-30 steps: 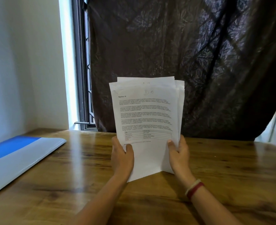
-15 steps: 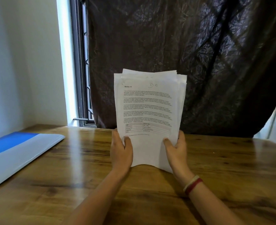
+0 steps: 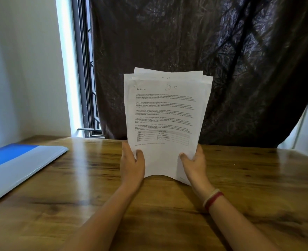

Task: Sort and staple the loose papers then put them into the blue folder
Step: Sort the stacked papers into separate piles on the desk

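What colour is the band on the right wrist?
The band is red and cream; head view shows it.

Worn items, person: two narrow bands round the wrist just behind the right hand [image 3: 194, 163], side by side and touching. The thin pale cream wristband [image 3: 210, 196] sits nearer the right hand. The thin dark red wristband [image 3: 214, 201] sits just beyond it, away from the right hand. Both forearms bare; left hand [image 3: 132, 163] bare.
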`<state>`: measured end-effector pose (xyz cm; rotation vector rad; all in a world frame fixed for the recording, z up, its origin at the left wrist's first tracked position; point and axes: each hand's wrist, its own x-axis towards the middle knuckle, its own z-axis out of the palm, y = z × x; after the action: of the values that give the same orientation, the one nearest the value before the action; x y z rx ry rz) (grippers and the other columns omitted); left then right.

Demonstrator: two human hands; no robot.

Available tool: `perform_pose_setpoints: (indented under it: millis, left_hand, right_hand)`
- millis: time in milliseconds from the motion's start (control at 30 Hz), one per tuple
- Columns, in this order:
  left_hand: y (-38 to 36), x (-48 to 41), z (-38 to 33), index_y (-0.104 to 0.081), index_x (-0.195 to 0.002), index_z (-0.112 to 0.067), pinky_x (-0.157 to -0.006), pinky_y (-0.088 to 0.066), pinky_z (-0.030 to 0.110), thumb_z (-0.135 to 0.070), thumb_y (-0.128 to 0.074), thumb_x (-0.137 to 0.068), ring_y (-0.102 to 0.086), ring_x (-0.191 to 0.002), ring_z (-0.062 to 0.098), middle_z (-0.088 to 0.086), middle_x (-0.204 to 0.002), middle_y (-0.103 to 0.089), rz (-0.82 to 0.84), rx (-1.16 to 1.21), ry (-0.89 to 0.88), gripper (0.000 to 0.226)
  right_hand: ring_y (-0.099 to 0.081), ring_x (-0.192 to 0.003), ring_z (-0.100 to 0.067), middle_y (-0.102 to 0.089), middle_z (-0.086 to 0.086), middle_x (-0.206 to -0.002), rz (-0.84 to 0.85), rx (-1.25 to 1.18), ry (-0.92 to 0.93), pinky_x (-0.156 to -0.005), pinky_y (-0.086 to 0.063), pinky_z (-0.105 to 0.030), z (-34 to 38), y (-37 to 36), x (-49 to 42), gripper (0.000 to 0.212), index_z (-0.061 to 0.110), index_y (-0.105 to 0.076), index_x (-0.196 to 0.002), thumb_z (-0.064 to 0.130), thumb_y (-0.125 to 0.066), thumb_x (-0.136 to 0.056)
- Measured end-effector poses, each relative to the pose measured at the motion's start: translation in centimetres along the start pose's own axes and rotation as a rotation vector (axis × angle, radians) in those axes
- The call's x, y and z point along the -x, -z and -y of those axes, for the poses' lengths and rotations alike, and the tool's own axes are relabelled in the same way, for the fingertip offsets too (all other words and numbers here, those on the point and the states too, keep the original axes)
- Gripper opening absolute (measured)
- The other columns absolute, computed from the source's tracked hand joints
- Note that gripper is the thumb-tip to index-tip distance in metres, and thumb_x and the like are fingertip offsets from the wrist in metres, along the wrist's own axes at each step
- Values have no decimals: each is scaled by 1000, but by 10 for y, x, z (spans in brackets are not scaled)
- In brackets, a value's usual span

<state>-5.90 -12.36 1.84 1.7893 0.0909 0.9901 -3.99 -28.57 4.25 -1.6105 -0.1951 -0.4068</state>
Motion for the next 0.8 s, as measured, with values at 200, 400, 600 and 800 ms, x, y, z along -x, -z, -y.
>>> perform_pose_setpoints:
  millis: [200, 400, 600, 800]
  left_hand:
    - [5, -7, -3, -39, -119, -14, -78, -42, 31, -3, -41, -97, -50, -96, 16, -1, -115, -54, 107, -90, 111, 25]
    - [24, -31, 3, -51, -123, -14, -95, -51, 48, -7, -44, -82, -61, -108, 24, 6, -119, -64, 399, -6, 389, 43]
    - [26, -15, -3, -56, -93, -4, -78, -43, 31, 5, -44, -90, -52, -87, 21, 7, -93, -58, 584, -274, 652, 15]
    - [38, -23, -14, -50, -109, -6, -71, -38, 27, 1, -46, -95, -44, -76, 15, 7, -110, -47, 737, -507, 659, 16]
  right_hand:
    - [-49, -108, -10, -57, -4, -128, 86, 128, -25, -92, -43, -27, -2, 4, -4, 42, 14, -47, -136, 1, -49, -97]
    - [-57, -97, -17, -62, -3, -113, 170, 156, -161, -81, -48, -29, 2, 21, -15, 35, 14, -57, -118, -5, -55, -89]
    - [-59, -96, -25, -61, -12, -114, 359, 387, -564, -85, -53, -39, -25, 22, -19, 22, 6, -55, -115, 4, -56, -93]
    - [-59, -77, -14, -64, -4, -99, 462, 559, -500, -59, -48, -23, -8, 36, -11, 7, 11, -57, -93, 15, -63, -92]
